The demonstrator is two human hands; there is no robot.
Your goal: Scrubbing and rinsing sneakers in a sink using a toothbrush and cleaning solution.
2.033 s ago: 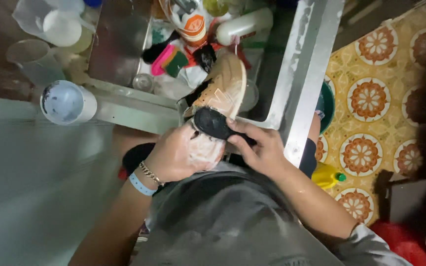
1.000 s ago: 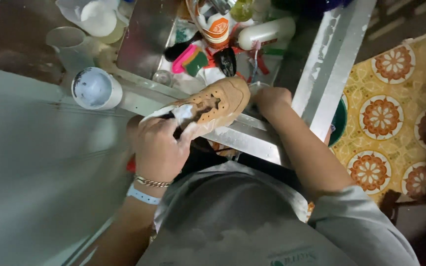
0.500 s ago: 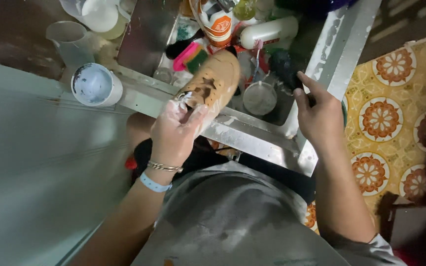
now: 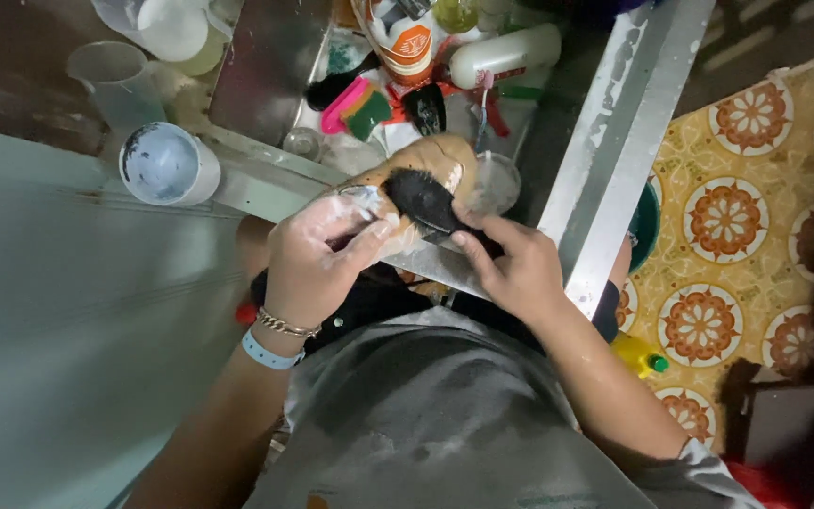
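Our left hand [image 4: 317,259] clamps the tan shoe [image 4: 426,174] steady above the steel tray [image 4: 605,160], so our right hand [image 4: 511,269], closed around the black brush [image 4: 423,201], can scrub its side.

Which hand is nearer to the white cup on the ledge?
Left. The left hand holds the tan shoe just right of the white cup; the right hand, gripping the black brush, is farther right.

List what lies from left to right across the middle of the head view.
Round white tub with a grey smeared lid → left hand → black bristle brush on the tan shoe → right hand → slanted grey metal rail → yellow patterned floor tiles.
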